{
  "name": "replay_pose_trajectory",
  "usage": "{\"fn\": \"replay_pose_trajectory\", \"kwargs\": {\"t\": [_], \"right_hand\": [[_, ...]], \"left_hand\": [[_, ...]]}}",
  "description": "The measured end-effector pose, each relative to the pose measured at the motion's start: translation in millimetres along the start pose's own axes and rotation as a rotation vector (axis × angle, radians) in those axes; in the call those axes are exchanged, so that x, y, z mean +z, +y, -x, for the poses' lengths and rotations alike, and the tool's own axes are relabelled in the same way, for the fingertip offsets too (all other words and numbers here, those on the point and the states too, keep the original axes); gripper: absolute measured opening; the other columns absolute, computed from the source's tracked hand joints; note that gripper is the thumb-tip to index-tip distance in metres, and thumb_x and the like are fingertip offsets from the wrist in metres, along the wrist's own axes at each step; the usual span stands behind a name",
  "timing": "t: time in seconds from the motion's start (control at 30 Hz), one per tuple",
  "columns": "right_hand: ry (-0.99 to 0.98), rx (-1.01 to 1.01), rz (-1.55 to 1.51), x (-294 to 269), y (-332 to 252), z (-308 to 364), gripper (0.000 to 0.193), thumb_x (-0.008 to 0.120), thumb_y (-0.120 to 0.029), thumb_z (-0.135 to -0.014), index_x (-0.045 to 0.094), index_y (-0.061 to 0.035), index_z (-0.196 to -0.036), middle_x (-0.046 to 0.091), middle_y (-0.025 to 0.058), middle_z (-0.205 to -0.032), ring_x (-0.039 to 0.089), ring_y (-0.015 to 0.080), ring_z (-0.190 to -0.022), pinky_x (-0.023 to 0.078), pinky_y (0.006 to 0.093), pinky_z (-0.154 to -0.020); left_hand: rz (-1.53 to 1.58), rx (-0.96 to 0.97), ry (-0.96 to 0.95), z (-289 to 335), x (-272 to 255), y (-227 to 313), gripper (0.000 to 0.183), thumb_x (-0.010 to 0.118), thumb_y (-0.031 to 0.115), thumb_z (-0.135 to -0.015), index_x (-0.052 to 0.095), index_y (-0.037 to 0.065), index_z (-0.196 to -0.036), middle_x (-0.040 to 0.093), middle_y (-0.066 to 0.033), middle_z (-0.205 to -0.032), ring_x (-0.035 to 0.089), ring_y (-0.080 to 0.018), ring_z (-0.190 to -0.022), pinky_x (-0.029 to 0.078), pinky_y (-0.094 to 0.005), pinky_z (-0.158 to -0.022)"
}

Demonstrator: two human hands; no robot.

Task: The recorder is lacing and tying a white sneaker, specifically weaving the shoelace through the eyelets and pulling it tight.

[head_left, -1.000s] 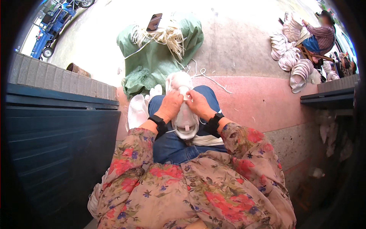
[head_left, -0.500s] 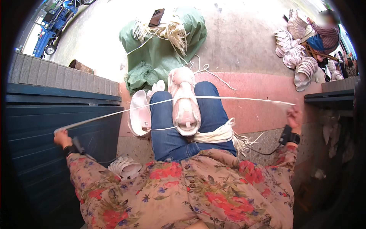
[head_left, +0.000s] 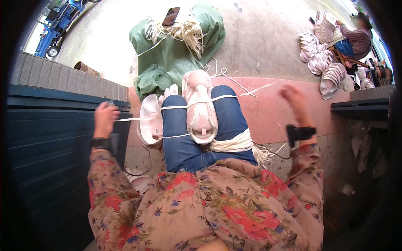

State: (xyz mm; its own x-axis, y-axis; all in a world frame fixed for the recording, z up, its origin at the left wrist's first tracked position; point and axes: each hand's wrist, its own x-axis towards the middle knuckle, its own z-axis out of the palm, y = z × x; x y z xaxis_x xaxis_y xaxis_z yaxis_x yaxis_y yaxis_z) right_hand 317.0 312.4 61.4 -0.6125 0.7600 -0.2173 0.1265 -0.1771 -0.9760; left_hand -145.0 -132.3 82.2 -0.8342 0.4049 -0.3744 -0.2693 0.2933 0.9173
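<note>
A pale pink shoe upper lies between my thighs, its heel end towards me. A white shoelace runs across it, with a loose end in the air to the right. Past the left knee, my left hand is closed on the lace's other end. My right hand is raised beyond the right knee, blurred, fingers loosely apart; the lace tip is a little away from it. Beside my left thigh rests another pink upper. A bundle of white laces lies over my right thigh.
A green cloth-covered stand ahead bears a phone and more laces. Dark blue panels flank me on the left. At the far right a person sits by stacked uppers. Blue machinery stands far left.
Both hands have come inward and forward. The lace, earlier stretched taut between them, has gone slack, and its right end has left my right hand.
</note>
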Motion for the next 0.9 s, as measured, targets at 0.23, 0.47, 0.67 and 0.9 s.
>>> {"fn": "replay_pose_trajectory", "kwargs": {"t": [0.23, 0.47, 0.67, 0.9], "right_hand": [[-0.436, -0.62, 0.66, 175.8, 59.9, 0.6, 0.013, 0.048, -0.004, -0.075, 0.06, -0.0061, -0.079, 0.055, 0.0107, -0.074, 0.051, 0.029, -0.079, 0.04, 0.037, -0.074], [-0.384, -0.458, 0.933, 201.8, 77.5, -10.6, 0.009, 0.048, -0.011, -0.076, 0.056, -0.0096, -0.079, 0.055, 0.0069, -0.081, 0.05, 0.0275, -0.083, 0.037, 0.0386, -0.07], [-0.268, -0.476, 1.032, 213.8, 77.5, -13.3, 0.01, 0.047, -0.007, -0.074, 0.056, -0.0093, -0.077, 0.056, 0.0071, -0.078, 0.05, 0.026, -0.081, 0.036, 0.042, -0.07], [-0.312, -0.606, 1.217, 220.0, 73.9, -15.2, 0.007, 0.052, -0.009, -0.071, 0.056, -0.0069, -0.077, 0.056, 0.0103, -0.08, 0.051, 0.0269, -0.082, 0.039, 0.0385, -0.071]], "left_hand": [[-0.231, -0.273, -0.601, 51.2, 217.2, -14.9, 0.013, 0.051, 0.012, -0.081, 0.053, 0.0, -0.085, 0.058, -0.0084, -0.077, 0.059, -0.0137, -0.067, 0.049, -0.0229, -0.06], [-0.125, -0.44, -0.591, 43.9, 275.4, -36.5, 0.016, 0.045, 0.012, -0.085, 0.05, -0.003, -0.087, 0.055, -0.0099, -0.082, 0.057, -0.0159, -0.07, 0.047, -0.0246, -0.058], [-0.144, -0.336, -0.525, 50.7, 283.8, -40.5, 0.011, 0.045, 0.009, -0.084, 0.049, -0.001, -0.086, 0.055, -0.0079, -0.079, 0.054, -0.014, -0.067, 0.044, -0.0227, -0.056], [0.008, -0.341, -0.535, 49.3, 281.5, -49.4, 0.007, 0.046, 0.005, -0.083, 0.05, 0.0, -0.086, 0.055, -0.0069, -0.078, 0.055, -0.0137, -0.069, 0.043, -0.0227, -0.058]]}}
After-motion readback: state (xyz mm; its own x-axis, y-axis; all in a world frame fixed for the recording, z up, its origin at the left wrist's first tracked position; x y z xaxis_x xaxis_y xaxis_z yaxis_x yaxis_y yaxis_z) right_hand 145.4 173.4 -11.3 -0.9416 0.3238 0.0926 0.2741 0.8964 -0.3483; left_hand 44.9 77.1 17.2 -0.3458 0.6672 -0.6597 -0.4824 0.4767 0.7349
